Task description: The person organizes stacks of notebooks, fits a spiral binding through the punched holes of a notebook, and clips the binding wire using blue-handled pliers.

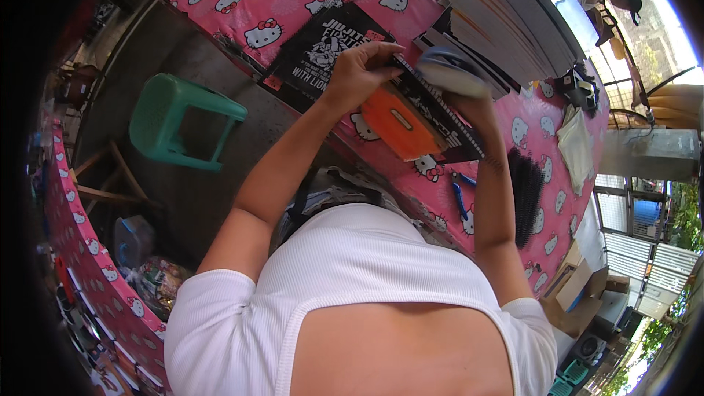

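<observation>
Over the near edge of the table, my left hand (367,73) pinches the upper corner of a black-covered notebook (433,114), thumb against fingers. A row of small holes runs along the notebook's edge. An orange panel (400,123) with an oblong slot faces my body below it. At the notebook's other side is my right hand (473,106), partly smeared by motion. A rounded, pale blue-grey object (453,72) is at its fingers, too blurred to name. Behind my left hand, a black printed cover (323,51) lies flat on the table.
A pink patterned cloth covers the table (546,128). Tall stacks of paper (506,22) stand at the back right. Blue-handled pliers (460,198) and black binding coils (525,198) lie near my right forearm. On the left floor stands a green stool (165,121). Cardboard boxes (579,297) sit at right.
</observation>
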